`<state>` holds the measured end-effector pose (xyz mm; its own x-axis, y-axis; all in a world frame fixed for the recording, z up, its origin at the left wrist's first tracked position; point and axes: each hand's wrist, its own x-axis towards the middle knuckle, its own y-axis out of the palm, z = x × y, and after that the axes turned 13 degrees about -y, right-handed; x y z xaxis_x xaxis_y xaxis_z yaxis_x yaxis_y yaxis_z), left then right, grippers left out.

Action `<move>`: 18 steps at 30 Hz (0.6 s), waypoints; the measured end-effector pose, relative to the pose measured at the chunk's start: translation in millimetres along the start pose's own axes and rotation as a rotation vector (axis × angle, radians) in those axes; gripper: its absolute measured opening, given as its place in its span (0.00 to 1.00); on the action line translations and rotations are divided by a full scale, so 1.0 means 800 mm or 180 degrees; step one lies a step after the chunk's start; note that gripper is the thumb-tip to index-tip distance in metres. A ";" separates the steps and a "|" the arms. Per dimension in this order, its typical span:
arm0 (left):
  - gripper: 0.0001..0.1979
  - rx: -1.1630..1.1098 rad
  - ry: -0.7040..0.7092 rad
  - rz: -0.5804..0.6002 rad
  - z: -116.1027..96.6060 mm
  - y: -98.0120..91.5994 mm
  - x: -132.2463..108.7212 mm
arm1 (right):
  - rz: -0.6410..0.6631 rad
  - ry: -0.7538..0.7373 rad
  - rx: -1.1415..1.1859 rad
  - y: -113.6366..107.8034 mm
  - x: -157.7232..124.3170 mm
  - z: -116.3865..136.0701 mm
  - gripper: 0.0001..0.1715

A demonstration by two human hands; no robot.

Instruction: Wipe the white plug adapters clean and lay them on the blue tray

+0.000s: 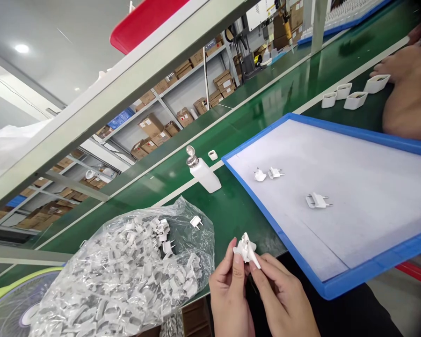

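Between my left hand (pixel 233 283) and my right hand (pixel 279 285) is a small white plastic plug part (pixel 244 249), held just in front of the table's edge. The left thumb and fingers pinch its near left side. On the right, my thumb and fingers grip a slim white end that slopes down from it. Whether this is one piece or two pressed together I cannot tell. To the left, a clear plastic bag (pixel 126 276) lies spread with many similar white parts. A white plug with two pins (pixel 196 222) rests near the bag's right end.
A blue-rimmed tray (pixel 337 252) at right carries white plugs, one of them (pixel 317 201) near its middle. A white pump bottle (pixel 205 175) stands beyond the bag. White housings (pixel 355 100) sit beside another person's arm (pixel 407 89). A metal beam crosses overhead; a fan (pixel 24 299) is lower left.
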<state>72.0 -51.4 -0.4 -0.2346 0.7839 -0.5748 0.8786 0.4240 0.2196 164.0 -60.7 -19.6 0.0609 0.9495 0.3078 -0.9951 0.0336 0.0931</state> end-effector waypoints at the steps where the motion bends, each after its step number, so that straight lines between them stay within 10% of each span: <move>1: 0.30 0.0158 0.0101 -0.0057 0.001 -0.004 0.002 | 0.0004 -0.0002 -0.0034 0.001 0.000 0.000 0.19; 9: 0.20 0.1052 0.0986 -0.0513 -0.005 -0.014 0.012 | -0.0138 -0.0440 -0.0195 0.027 -0.023 -0.008 0.20; 18: 0.14 -0.1085 -0.0727 -0.0169 -0.033 0.016 -0.007 | -0.1085 0.0097 -0.0396 0.003 -0.014 0.027 0.17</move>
<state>73.8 -38.5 26.8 -0.1439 0.6523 -0.7442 0.6707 0.6172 0.4113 162.7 -78.1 -2.0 0.3903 0.8860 0.2505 -0.9200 0.3858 0.0689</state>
